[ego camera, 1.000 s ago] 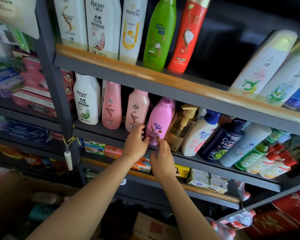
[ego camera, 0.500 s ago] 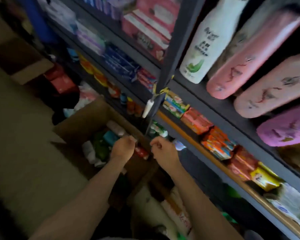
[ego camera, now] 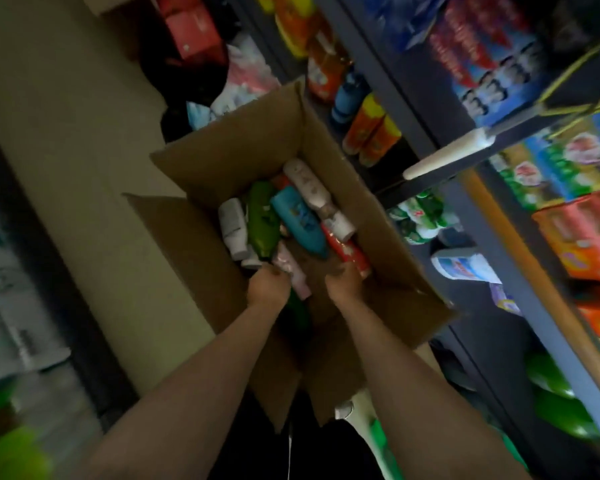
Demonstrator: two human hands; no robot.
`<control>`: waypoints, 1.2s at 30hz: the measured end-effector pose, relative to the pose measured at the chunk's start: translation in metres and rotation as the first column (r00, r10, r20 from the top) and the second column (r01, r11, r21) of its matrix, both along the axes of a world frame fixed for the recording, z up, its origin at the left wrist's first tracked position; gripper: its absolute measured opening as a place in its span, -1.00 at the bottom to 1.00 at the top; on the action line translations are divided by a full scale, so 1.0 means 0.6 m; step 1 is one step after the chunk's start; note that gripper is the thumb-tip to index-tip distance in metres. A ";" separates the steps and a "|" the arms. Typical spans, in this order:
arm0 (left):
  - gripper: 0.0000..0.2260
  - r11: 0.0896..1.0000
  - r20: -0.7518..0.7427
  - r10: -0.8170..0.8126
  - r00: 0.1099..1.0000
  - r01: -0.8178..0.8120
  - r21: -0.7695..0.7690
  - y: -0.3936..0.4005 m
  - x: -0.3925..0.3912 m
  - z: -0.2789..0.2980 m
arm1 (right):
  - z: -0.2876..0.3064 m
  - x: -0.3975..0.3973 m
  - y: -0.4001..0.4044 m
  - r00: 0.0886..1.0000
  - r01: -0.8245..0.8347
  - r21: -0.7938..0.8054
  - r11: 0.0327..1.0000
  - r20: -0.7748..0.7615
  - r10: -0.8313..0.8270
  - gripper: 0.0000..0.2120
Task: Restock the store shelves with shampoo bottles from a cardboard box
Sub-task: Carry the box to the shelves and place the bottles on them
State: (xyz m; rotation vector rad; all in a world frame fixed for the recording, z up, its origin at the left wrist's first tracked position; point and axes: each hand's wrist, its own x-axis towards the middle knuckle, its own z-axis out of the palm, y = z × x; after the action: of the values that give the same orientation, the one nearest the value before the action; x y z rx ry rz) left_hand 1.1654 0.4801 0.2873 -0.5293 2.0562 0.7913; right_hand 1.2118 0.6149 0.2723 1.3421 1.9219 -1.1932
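Both hands reach down into the open cardboard box [ego camera: 222, 161], which sits on the floor just beside the dark store shelves [ego camera: 520, 271] with its flaps folded outward. The left hand [ego camera: 269, 284] is over the near end of a pale pink bottle [ego camera: 290, 268], its fingers curled downward; it seems to be touching or closing on that bottle, though the blur and dim light leave the grip itself unclear. The right hand [ego camera: 343, 280] hovers next to the lower end of a red bottle [ego camera: 347, 251], fingers bent down into the box, and whether they hold anything cannot be told. The shampoo bottles lie jumbled on their sides in the far half of the box: a green bottle [ego camera: 262, 220], a teal bottle [ego camera: 300, 220] across the middle, a white bottle [ego camera: 232, 226] at the left wall and a long pale bottle [ego camera: 309, 183] toward the far right. Colourful packaged goods fill the shelves to the right.
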 end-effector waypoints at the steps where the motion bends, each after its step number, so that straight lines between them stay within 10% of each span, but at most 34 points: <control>1: -0.74 1.000 0.015 0.005 1.000 -0.005 0.003 0.003 -0.002 -0.016 | -0.022 0.010 0.007 0.999 0.016 0.012 1.000 0.035 -0.016 -0.56; 12: -0.78 0.887 0.164 0.433 0.886 -0.451 0.096 0.000 -0.017 -0.165 | -0.216 0.005 -0.019 0.987 -0.117 -0.191 0.975 0.086 0.136 -0.68; 18: -0.87 0.753 0.252 0.586 0.770 -0.632 0.183 -0.005 -0.016 -0.161 | -0.267 0.008 -0.051 0.935 -0.332 -0.030 0.943 0.120 0.333 -0.34; 25: -0.90 0.738 0.303 0.588 0.750 -0.651 0.178 -0.008 -0.028 -0.140 | -0.223 -0.014 -0.064 0.999 0.037 -0.293 0.956 0.048 -0.023 -0.29; 28: -0.73 0.868 0.256 0.371 0.893 -0.431 0.245 -0.006 -0.022 -0.133 | -0.183 -0.016 -0.062 0.996 0.020 -0.315 0.949 -0.077 -0.046 -0.50; 31: -0.70 0.960 -0.207 -0.060 0.977 0.113 0.256 -0.018 -0.011 -0.112 | -0.114 -0.025 -0.025 0.989 -0.141 -0.232 0.962 -0.075 0.127 -0.69; 33: -0.46 0.863 -0.582 -0.374 0.722 0.500 0.066 -0.036 -0.016 -0.103 | -0.050 -0.028 0.013 0.958 -0.283 -0.196 0.939 -0.100 0.268 -0.74; 36: -0.25 0.652 -0.632 -0.635 0.444 0.747 -0.130 -0.051 -0.043 -0.072 | 0.043 -0.033 0.053 0.906 -0.421 -0.299 0.856 -0.172 0.386 -0.71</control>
State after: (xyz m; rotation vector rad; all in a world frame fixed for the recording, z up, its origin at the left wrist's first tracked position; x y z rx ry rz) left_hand 1.1394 0.4498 0.2441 0.8189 2.4635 0.6425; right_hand 1.1919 0.6468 0.2981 0.6670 1.8481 -1.3107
